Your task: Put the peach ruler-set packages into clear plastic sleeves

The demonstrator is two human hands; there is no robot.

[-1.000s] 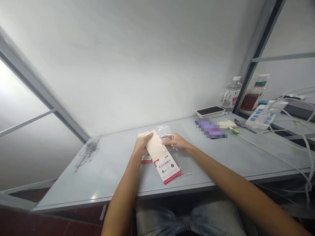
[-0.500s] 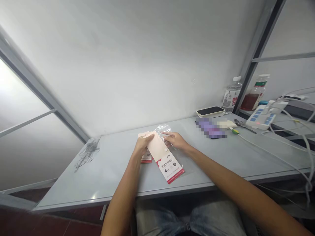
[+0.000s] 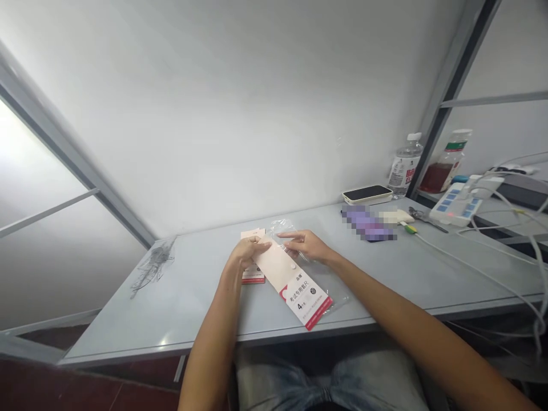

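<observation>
My left hand (image 3: pixel 249 251) is closed on the upper end of a long pink-and-white ruler-set packet (image 3: pixel 295 278), thumb on top. The packet has a red lower edge, printed characters and a small round button, and slants down to the right. A clear plastic bag (image 3: pixel 278 226) lies behind and beside it, its corner showing past the packet's lower right. My right hand (image 3: pixel 309 246) is at the bag's upper part, with the index finger stretched out and the other fingers bent against the film. More similar packets (image 3: pixel 253 276) lie on the table under my left hand, partly covered.
On the grey table (image 3: pixel 201 308) to the right are a phone (image 3: pixel 368 194), a blurred purple item (image 3: pixel 366 222), nail clippers (image 3: pixel 423 218), and a white power strip (image 3: pixel 456 202) with cables. A water bottle (image 3: pixel 405 168) and a bottle of dark red liquid (image 3: pixel 443 165) stand behind.
The packet's lower end has shifted right and toward me. My left hand has lowered slightly with it. My right hand remains by the bag, its index finger a little lower.
</observation>
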